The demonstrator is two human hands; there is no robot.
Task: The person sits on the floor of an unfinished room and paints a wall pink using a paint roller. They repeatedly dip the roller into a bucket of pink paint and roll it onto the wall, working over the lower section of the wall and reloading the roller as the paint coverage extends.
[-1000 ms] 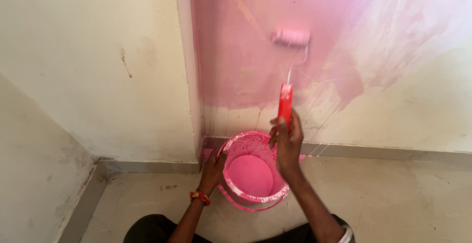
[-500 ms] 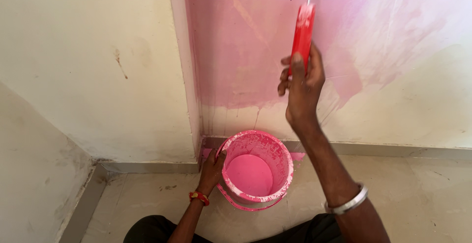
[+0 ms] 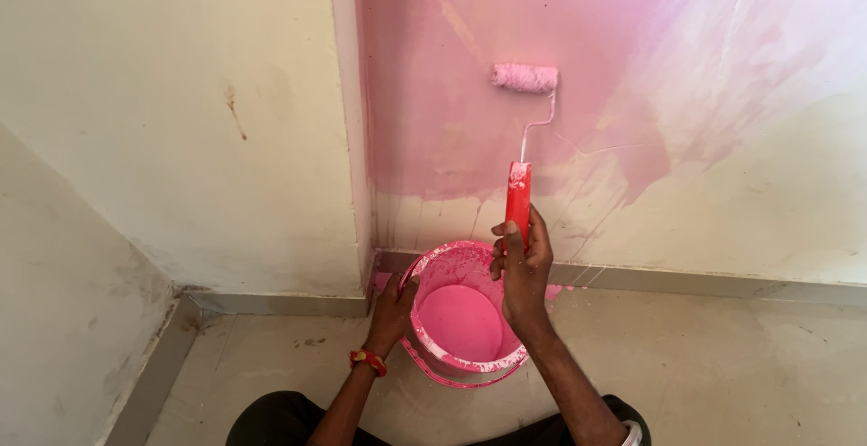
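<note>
My right hand [image 3: 522,265] grips the red handle of a paint roller [image 3: 525,78]. Its pink-soaked sleeve rests against the pink-painted wall [image 3: 433,94], above the bucket. My left hand [image 3: 392,309] holds the left rim of a pink paint bucket [image 3: 462,321] that stands on the floor at the foot of the wall. The bucket holds pink paint. A red thread band circles my left wrist.
A cream wall [image 3: 181,121] juts out to the left of the painted one, forming a corner. The lower right wall [image 3: 768,202] is unpainted cream with pink drips. A grey skirting [image 3: 704,279] runs along the tiled floor [image 3: 722,365]. My dark-clothed knees show at the bottom.
The roller went up out of view half a second ago and has come back down. My right hand now sits low again just above the bucket. The left hand stayed on the rim.
</note>
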